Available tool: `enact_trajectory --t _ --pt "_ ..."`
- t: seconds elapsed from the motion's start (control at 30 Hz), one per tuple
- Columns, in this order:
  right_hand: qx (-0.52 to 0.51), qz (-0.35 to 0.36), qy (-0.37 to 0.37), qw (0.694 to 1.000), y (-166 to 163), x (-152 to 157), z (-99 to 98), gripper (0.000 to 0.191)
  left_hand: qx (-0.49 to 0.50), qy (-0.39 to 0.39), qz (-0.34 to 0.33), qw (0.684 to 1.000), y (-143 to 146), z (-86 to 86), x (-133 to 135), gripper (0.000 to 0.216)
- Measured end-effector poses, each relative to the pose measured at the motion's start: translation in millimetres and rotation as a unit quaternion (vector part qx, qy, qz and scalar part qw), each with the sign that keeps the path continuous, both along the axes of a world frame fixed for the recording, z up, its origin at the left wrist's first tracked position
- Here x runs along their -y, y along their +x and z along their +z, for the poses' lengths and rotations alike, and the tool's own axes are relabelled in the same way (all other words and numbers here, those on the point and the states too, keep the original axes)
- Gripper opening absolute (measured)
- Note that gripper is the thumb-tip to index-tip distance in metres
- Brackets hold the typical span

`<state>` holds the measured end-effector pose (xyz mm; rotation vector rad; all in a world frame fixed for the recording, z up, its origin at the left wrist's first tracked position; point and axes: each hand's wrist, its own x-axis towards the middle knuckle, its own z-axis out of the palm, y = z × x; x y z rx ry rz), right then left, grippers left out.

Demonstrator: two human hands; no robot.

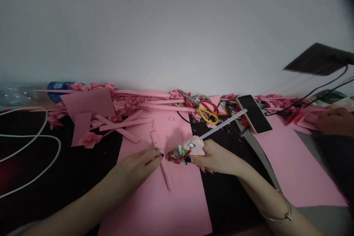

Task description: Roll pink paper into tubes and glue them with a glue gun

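Note:
My right hand [214,158] is closed around a pink hot glue gun [190,148] with a white glue stick [224,123] poking out of its back. The gun's nozzle points left at a rolled pink paper tube [163,164] lying on a pink paper sheet [171,199]. My left hand [141,164] rests on the sheet with its fingertips pressed together against the tube, holding it in place just left of the nozzle.
Pink paper strips, scraps and folded flowers [124,105] pile up along the wall. Scissors with red and yellow handles [206,110] and a phone [253,113] lie behind the gun. White cable [41,155] loops at left. Another person's hand [336,121] sits far right.

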<state>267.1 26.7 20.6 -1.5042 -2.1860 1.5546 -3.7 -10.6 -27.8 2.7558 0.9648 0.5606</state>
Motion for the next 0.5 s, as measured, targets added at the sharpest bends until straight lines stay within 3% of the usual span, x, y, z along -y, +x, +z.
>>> enact_trajectory --t 0.27,0.5 --pt "-0.002 -0.006 -0.033 0.999 6 12 1.7 0.021 -0.016 0.039 0.002 0.999 0 -0.9 0 0.051" --pt "-0.006 -0.001 -0.048 0.999 14 21 0.3 0.015 -0.004 0.011 -0.007 1.000 -1 -1.4 -1 0.050"
